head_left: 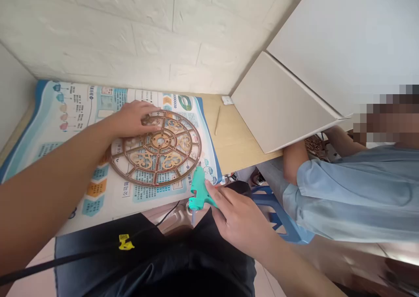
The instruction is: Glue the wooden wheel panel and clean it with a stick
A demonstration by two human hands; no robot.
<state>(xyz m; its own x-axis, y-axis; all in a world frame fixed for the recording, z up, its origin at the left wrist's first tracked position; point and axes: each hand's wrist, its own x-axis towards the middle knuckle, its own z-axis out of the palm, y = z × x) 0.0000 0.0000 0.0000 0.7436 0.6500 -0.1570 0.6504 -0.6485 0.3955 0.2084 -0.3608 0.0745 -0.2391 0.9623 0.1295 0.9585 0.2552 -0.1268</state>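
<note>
A round brown openwork disc [158, 141], with spokes and lighter scroll-shaped inlays, lies flat on a printed poster sheet [78, 100]. My left hand [135, 118] rests on its upper left part, fingers spread and reaching over the rim. My right hand [238, 214] is wrapped round the handle of a turquoise glue gun [198, 188]. The gun's nozzle points up at the disc's lower right rim; whether it touches cannot be made out. A pale glue stick pokes out of the gun's rear end.
A thin wooden stick [217, 120] and a small white piece [227, 100] lie on the bare wooden tabletop [235, 131]. A white panel [281, 105] stands on the right. Beyond it sits another person in a blue shirt [347, 192], near a blue stool [284, 218]. A black cord [65, 260] crosses my lap.
</note>
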